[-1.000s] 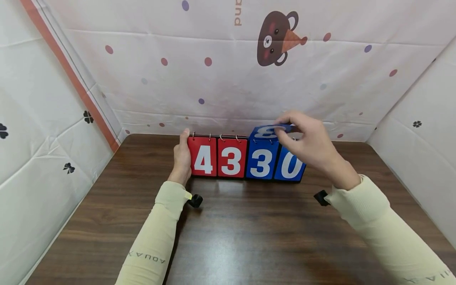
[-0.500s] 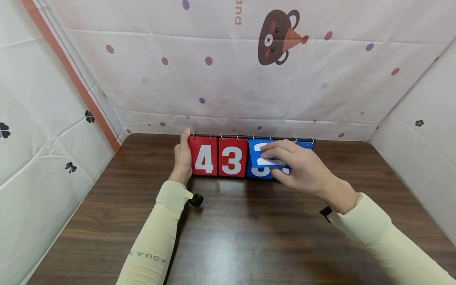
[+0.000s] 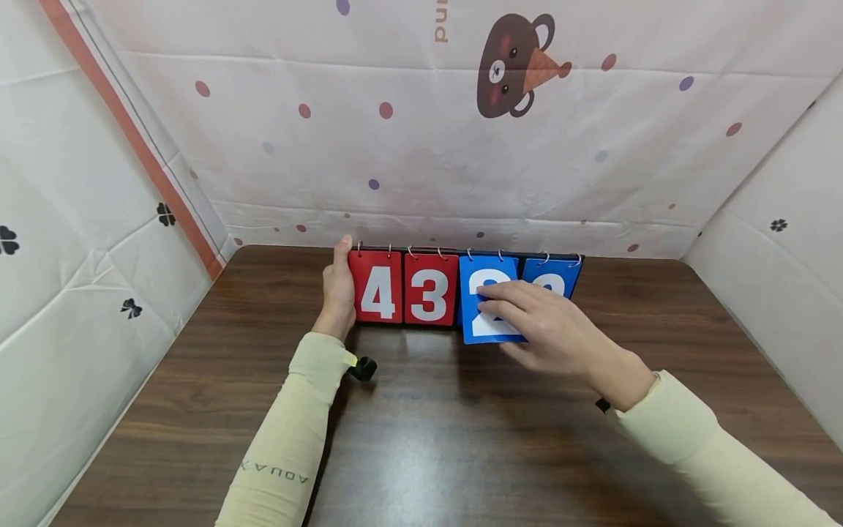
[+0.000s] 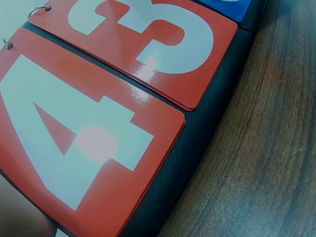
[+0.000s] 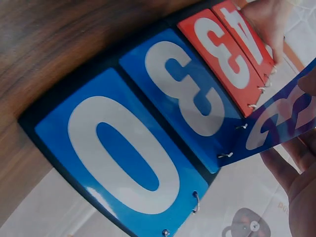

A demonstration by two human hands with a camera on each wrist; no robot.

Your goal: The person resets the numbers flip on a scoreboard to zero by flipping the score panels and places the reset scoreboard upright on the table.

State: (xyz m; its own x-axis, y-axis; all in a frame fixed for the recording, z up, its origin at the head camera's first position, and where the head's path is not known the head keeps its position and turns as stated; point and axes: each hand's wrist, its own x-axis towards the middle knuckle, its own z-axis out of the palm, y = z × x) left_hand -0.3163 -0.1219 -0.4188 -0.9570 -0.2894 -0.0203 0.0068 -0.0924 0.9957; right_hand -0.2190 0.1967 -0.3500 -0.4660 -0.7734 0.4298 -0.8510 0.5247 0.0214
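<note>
A flip scoreboard [image 3: 403, 293] with numbered cards on metal rings stands at the back of the table. My left hand [image 3: 339, 289] grips its left end, beside the red 4 card [image 4: 148, 197] and the red 3 card [image 4: 123, 49]. With my right hand [image 3: 560, 329] I pinch a blue card [image 3: 473, 315] marked 2, hanging from its rings. Its lower edge stands out from the board. In the right wrist view, a blue 3 card [image 5: 185, 89] shows behind the pinched card. The blue 0 card [image 5: 79, 148] at the right end is partly hidden by my right hand in the head view.
The scoreboard stands on a dark wood-grain table [image 3: 408, 439]. Behind it hangs a pale cloth [image 3: 276, 168] with dots and a bear print. More white cloth [image 3: 85, 307] rises along the left side, and another panel stands at the right.
My right hand has brought the blue card over from above the rings and down to the front, so a 2 now covers the blue 3. The left hand has stayed at the left end.
</note>
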